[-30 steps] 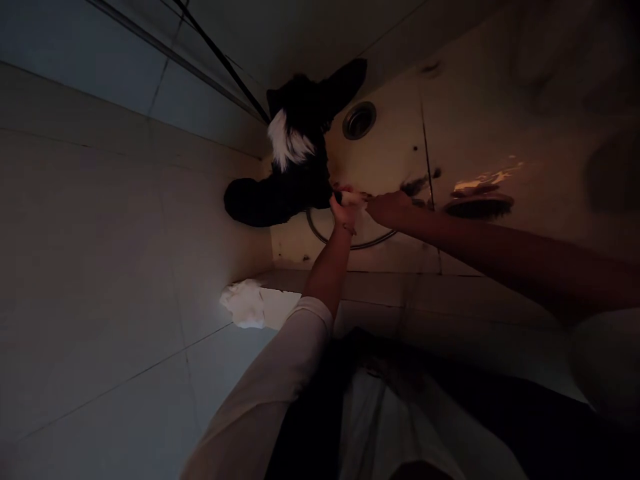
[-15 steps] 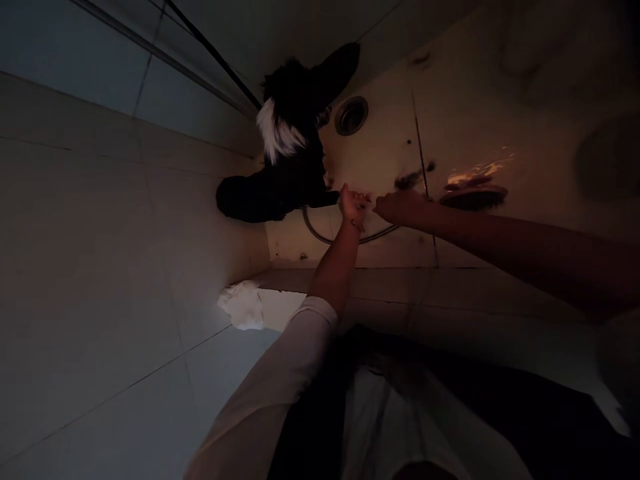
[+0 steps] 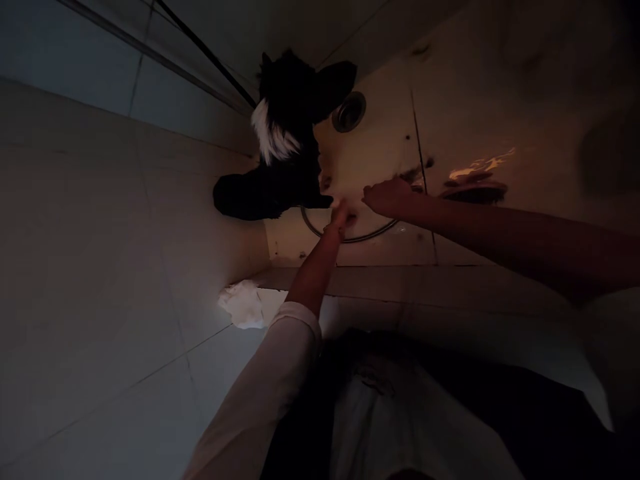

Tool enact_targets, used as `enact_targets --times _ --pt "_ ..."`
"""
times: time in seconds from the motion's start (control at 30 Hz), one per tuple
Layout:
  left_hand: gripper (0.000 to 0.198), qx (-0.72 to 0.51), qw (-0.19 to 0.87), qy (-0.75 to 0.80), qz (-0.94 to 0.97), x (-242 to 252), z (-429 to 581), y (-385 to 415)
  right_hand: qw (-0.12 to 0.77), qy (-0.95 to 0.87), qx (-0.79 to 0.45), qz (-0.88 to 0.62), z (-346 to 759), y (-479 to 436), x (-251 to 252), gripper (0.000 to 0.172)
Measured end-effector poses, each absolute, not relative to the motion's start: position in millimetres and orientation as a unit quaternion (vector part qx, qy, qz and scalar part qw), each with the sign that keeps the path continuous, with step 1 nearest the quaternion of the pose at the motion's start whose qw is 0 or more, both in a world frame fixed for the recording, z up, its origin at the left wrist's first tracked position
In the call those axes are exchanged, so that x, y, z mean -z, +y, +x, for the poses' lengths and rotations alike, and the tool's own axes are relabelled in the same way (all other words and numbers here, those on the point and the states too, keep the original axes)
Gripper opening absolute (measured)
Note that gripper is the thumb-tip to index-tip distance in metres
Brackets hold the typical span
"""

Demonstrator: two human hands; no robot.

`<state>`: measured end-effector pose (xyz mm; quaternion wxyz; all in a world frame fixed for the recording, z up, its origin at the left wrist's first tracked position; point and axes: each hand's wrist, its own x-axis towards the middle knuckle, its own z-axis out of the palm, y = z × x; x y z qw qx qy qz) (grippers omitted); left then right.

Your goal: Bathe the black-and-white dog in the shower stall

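Observation:
A black furry animal with a white patch [image 3: 275,137], seemingly a dog, is on the wet tiled floor. One dark limb of it stretches toward my left hand [image 3: 343,212]. That hand is at the tip of the limb; blur and dimness hide its fingers, and I cannot tell whether it grips. To its right, my right hand [image 3: 387,198] is closed with the knuckles toward the animal; whatever it holds, if anything, is hidden. A thin flexible hose [image 3: 370,237] curves over the floor beneath both hands.
A round drain [image 3: 349,112] lies beyond the animal. A low tiled ledge [image 3: 370,280] runs between me and the wet floor, with a crumpled white thing [image 3: 241,304] at its left end. A dark brush-like object [image 3: 475,192] is at right. A dark rod [image 3: 205,50] slants in from above.
My left hand has moved left and slightly down, and the gap between my hands has widened. My right hand has shifted slightly left. The animal stays in about the same place.

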<state>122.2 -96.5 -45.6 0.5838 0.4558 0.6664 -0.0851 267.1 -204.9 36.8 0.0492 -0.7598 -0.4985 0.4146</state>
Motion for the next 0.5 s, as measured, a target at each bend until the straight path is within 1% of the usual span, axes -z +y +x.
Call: enact_targets --times 0.1,0.17,0.23,0.27,0.4,0.5 --pt "0.042 0.23 0.573 0.628 0.474 26.5 110.1 -86.0 0.051 -0.476 -0.412 -0.775 263.1 -191.6 -34.2 0.047" --pt "0.031 0.278 0.557 0.609 0.492 16.0 107.5 -81.4 0.055 -0.483 -0.413 -0.77 260.1 -186.0 -31.5 0.046" --pt "0.022 0.296 0.545 0.59 0.516 8.2 108.9 -79.9 0.067 -0.492 -0.401 -0.77 258.2 -183.8 -28.7 0.047" --pt "0.023 0.3 0.546 0.58 0.525 5.3 110.7 -80.3 0.073 -0.493 -0.387 -0.776 258.0 -183.7 -27.6 0.048" --pt "0.04 0.301 0.569 0.557 0.525 -0.4 119.4 -83.3 0.092 -0.533 -0.358 -0.761 262.1 -185.1 -28.1 0.048" --pt "0.04 0.264 0.604 0.541 0.522 0.6 122.6 -82.7 0.102 -0.542 -0.35 -0.758 267.4 -184.2 -33.3 0.051"
